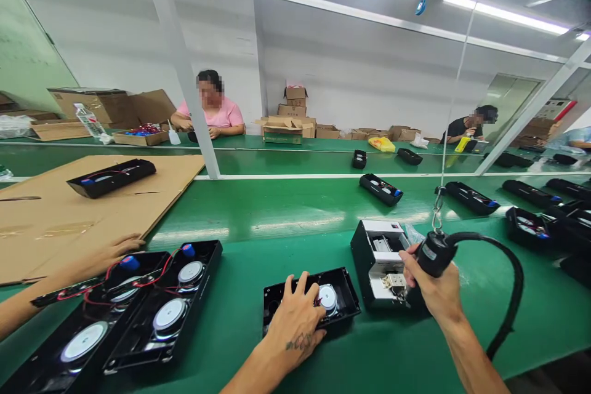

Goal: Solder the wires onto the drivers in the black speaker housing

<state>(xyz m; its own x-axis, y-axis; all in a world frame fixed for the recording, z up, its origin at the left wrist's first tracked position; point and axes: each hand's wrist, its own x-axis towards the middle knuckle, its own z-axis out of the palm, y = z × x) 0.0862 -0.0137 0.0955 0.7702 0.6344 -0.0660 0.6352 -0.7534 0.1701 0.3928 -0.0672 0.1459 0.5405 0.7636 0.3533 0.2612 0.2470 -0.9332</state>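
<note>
My left hand (299,320) lies over a small black speaker housing (344,314) on the green bench, its fingers bent and holding it. A round silver speaker (328,299) shows inside, right of my fingers; my hand hides the housing's middle. In my right hand (436,286) is a black electric screwdriver (434,255), hung from above by a hook and cord. Its lower end, hidden behind my fingers, is over or beside a black-and-white screw feeder (369,258). That machine stands just right of the speaker housing.
Two long speaker housings (203,301) with red wires lie at left, beside a co-worker's hand (117,252). Behind them, cardboard (115,221) carries another housing (113,178). More black housings (471,197) line the belt. A thick cable (517,283) loops at right. Two people sit opposite.
</note>
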